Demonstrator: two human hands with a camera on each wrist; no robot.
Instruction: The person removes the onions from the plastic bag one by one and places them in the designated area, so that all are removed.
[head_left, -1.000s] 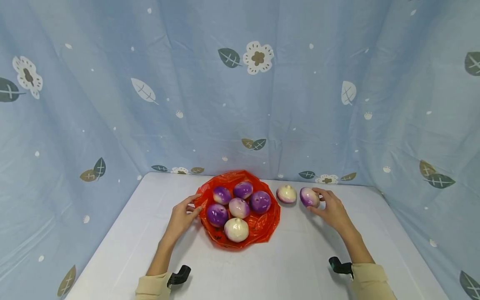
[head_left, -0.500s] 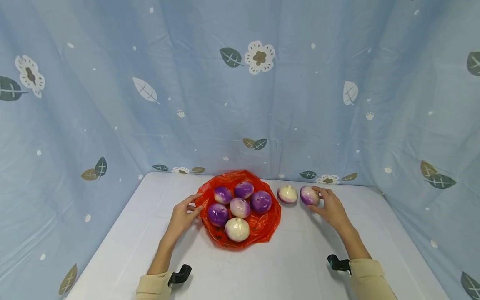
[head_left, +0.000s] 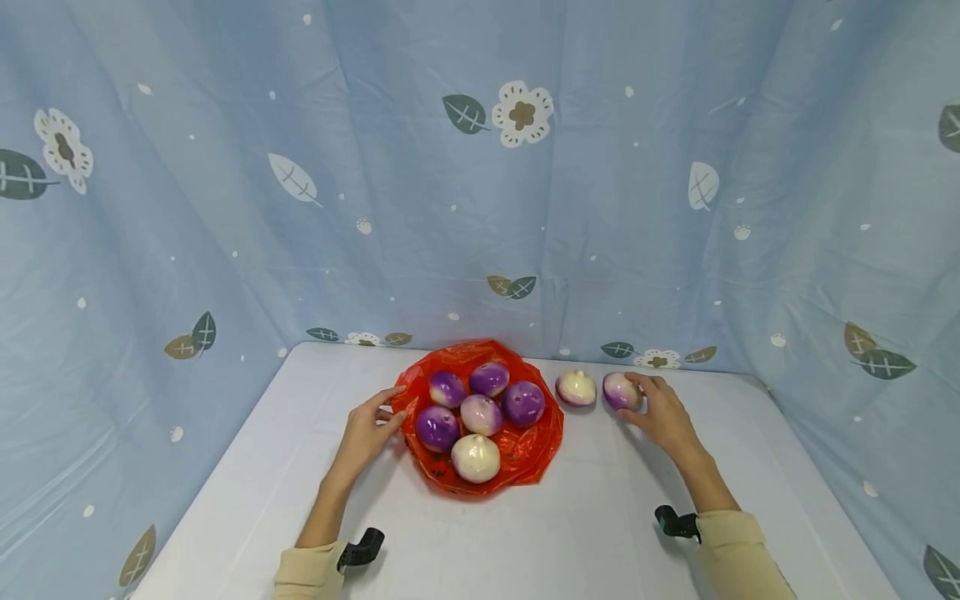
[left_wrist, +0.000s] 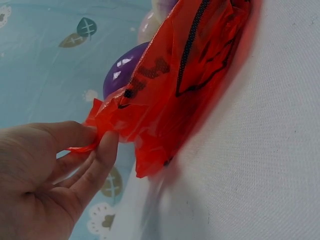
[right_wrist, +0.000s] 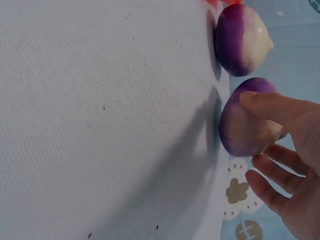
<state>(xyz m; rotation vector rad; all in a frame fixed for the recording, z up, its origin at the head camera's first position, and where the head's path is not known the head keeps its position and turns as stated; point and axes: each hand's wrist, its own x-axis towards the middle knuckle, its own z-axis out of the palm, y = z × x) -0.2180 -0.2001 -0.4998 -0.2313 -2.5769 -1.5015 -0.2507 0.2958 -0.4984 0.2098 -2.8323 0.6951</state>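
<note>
A red plastic bag (head_left: pixel 517 467) with black print lies spread open on the table, its rim standing up a little. Several glossy purple-and-white turnips (head_left: pixel 481 415) sit in it. At the bag's left edge, my left hand (head_left: pixel 364 433) pinches the rim between thumb and fingers, as the left wrist view shows the red film (left_wrist: pixel 105 120) caught there. To the right of the bag my right hand (head_left: pixel 663 417) holds a purple-and-white turnip (right_wrist: pixel 245 125) with thumb and fingertips, at the table surface. Just left of it stands another turnip (head_left: pixel 576 388), pale top up, untouched.
The white table (head_left: pixel 570 533) ends at the back against a blue curtain (head_left: pixel 420 208) printed with leaves and flowers, which also rises at both sides. A black wrist mount (head_left: pixel 362 550) sticks out beside each sleeve.
The whole scene shifts very slightly to the right in the head view. Both hands keep their places, at the bag's rim and on the turnip.
</note>
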